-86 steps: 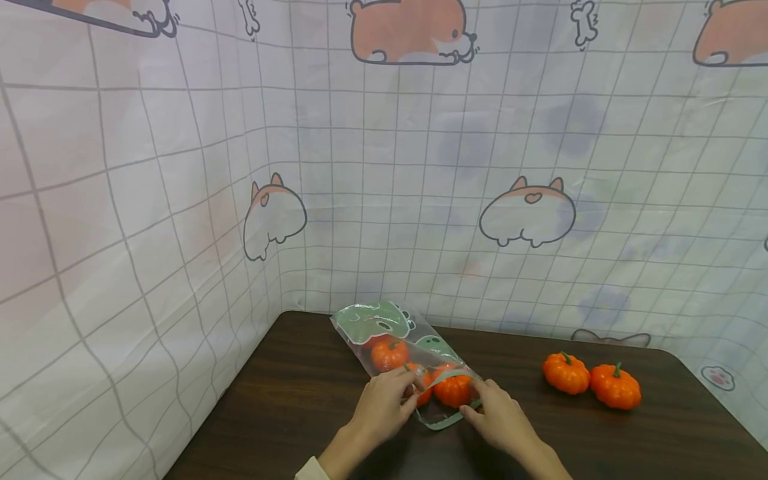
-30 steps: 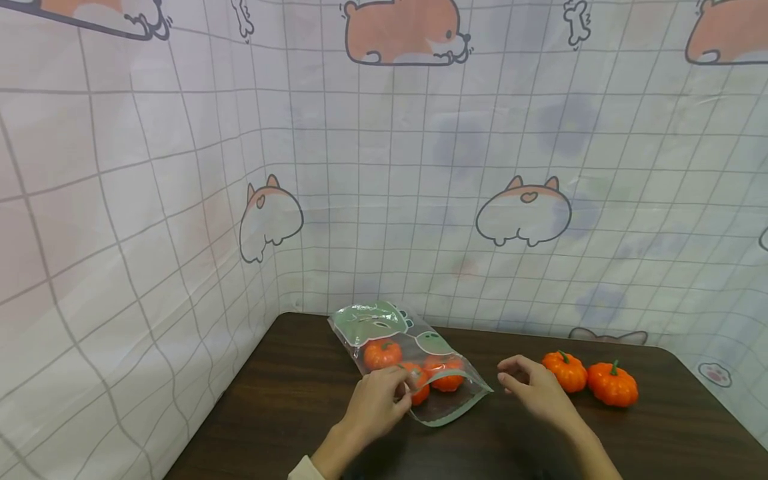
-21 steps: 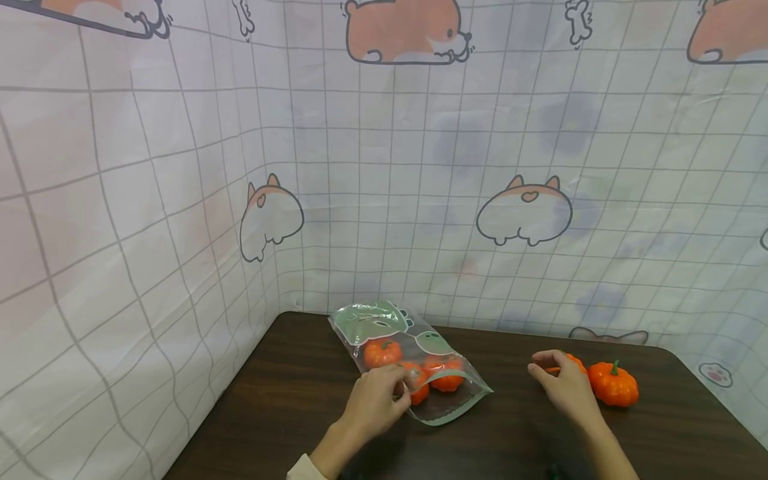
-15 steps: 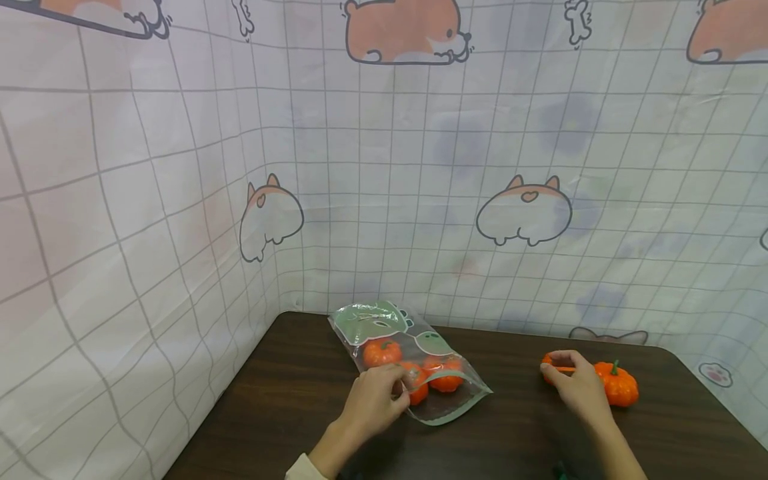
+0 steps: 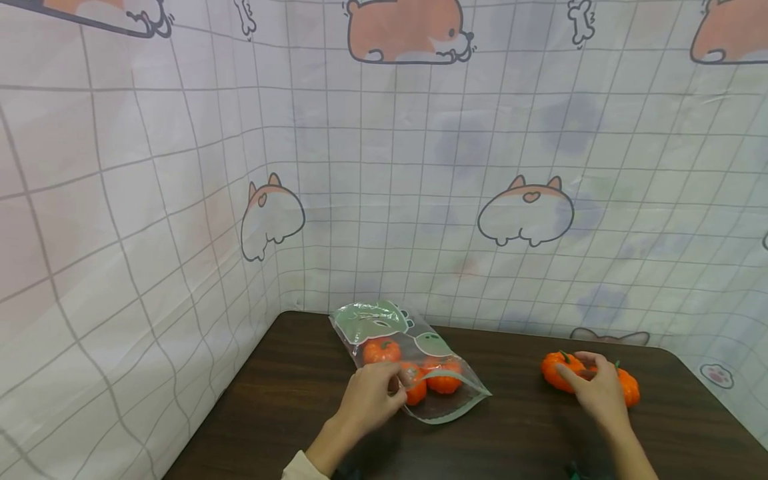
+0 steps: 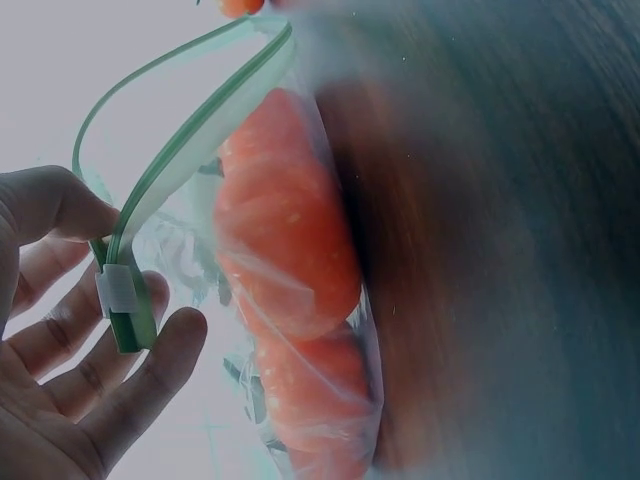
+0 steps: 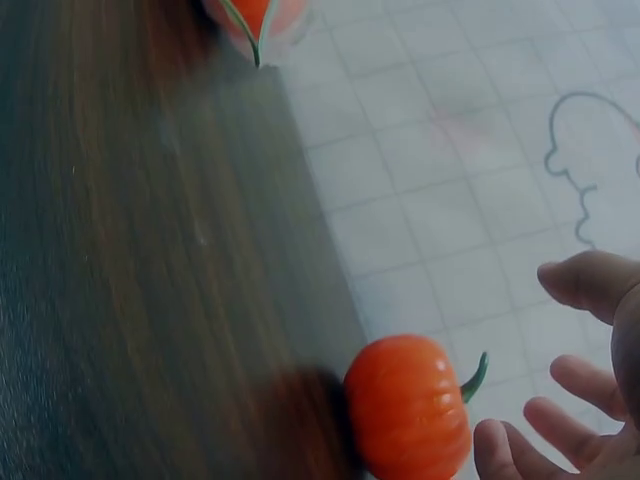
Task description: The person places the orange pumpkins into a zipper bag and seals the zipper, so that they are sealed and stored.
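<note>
My left hand [image 5: 373, 395] pinches the corner of a clear zip bag [image 5: 441, 419] by its green closure strip. In the left wrist view, thumb and fingers meet near the white slider [image 6: 117, 290], and the bag's mouth gapes. Several small orange pumpkins [image 6: 285, 245] lie inside the bag, seen through the film. To the right, my right hand [image 5: 603, 393] hovers with parted, relaxed fingers over two loose pumpkins. The left one [image 5: 558, 372] shows beside the thumb; the other pumpkin [image 5: 630, 388] is partly hidden behind the hand. The right wrist view shows one green-stemmed pumpkin [image 7: 408, 405] just off the fingertips.
A dark wood-grain table [image 5: 510, 433] carries everything. Behind it and along the left hangs a white gridded cloth [image 5: 420, 267] with dog drawings, right at the table's back edge. The bag's green printed end [image 5: 369, 323] reaches toward that back edge.
My right hand has left the bag's mouth and moved right to the loose pumpkins, passing over the left one toward the right one. My left hand keeps its hold on the bag.
</note>
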`<state>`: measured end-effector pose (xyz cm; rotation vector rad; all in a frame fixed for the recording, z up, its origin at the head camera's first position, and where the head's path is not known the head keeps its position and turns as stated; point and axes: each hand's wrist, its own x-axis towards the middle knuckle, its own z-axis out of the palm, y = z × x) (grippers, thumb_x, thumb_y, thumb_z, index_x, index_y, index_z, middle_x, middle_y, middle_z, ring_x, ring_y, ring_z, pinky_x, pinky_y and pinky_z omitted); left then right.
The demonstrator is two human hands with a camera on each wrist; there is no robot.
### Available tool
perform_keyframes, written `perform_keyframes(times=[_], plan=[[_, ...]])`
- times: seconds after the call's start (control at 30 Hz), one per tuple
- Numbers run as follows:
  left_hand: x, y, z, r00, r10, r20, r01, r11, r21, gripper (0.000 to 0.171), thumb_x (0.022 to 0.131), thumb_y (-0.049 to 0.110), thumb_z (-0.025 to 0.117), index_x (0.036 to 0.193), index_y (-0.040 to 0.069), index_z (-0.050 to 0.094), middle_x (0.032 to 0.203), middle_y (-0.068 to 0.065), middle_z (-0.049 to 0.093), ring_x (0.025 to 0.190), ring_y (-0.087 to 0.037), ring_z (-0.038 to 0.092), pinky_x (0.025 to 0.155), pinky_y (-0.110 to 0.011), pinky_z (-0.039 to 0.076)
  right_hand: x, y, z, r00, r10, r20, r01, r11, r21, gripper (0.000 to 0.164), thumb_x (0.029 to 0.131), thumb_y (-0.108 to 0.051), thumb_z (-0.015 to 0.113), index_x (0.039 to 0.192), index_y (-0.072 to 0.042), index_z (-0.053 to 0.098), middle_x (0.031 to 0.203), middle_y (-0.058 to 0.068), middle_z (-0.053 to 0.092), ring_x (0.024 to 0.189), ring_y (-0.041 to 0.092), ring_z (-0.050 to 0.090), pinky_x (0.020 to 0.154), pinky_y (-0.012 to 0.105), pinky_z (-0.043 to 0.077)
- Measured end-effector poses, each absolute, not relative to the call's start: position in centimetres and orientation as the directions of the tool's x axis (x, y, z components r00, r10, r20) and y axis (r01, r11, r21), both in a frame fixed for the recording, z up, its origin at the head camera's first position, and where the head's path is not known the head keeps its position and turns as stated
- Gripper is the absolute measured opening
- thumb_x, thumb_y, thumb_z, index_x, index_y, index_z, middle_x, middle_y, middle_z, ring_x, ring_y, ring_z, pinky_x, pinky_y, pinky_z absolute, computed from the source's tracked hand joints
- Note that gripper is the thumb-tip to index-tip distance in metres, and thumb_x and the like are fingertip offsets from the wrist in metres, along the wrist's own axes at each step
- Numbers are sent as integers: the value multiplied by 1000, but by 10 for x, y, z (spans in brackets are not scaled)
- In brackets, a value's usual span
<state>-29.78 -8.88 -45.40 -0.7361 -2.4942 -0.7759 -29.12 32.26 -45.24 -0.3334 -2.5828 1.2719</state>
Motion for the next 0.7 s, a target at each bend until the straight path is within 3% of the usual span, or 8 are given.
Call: perform_keyframes(times=[0.17, 0.57, 0.7], plan=[[-298, -90, -454, -772, 353, 529, 588, 712, 383, 12, 77, 15, 76, 82, 24, 70, 69, 12, 58, 59, 0, 45, 54, -19, 37, -293, 326, -458, -941, 309, 141, 81, 605, -792, 75, 97, -44, 66, 148, 4, 38, 153, 35, 28, 136, 52, 41, 99, 59, 49], [-297, -86, -458, -743, 372, 557, 620, 696, 362, 17, 75, 14, 75, 82, 26, 67, 71, 15, 58, 63, 3, 48, 56, -17, 39, -298, 334, -472, -947, 239, 213, -3, 659, -752, 78, 95, -39, 71, 148, 7, 37, 155, 39, 24, 134, 57, 41, 105, 70, 36], [-297, -85, -458, -742, 373, 557, 619, 699, 358, 17, 75, 14, 75, 83, 26, 67, 71, 16, 58, 63, 3, 48, 56, -17, 38, -301, 338, -476, -957, 203, 208, -9, 695, -719, 84, 94, -43, 70, 152, 7, 33, 158, 39, 22, 138, 58, 34, 107, 72, 30]])
